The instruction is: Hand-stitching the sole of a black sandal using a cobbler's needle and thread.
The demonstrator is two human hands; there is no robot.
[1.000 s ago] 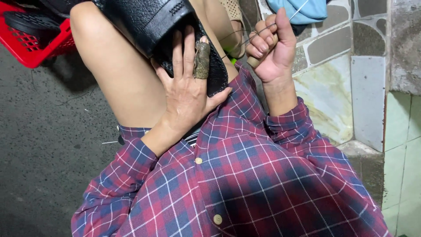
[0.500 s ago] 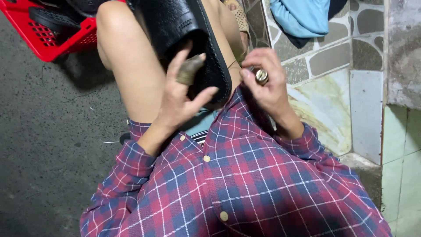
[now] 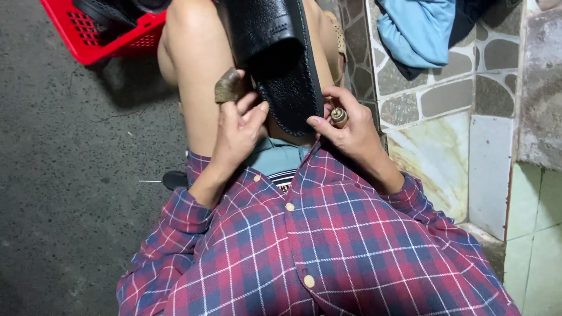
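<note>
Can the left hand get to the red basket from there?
Probably yes, with a stretch. The left hand is at the black shoe on the lap, and the red basket sits on the ground beyond the bare knee. Only that knee is partly in between.

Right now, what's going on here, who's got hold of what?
A person in a plaid shirt sits with a black leather shoe lying across the lap. The left hand rests against the shoe's edge, one finger covered by a worn brown guard. The right hand pinches a small round metal-tipped tool beside the stitched sole edge. A red basket holding dark shoes sits on the ground behind, and a blue cloth hangs by the stone wall.
</note>
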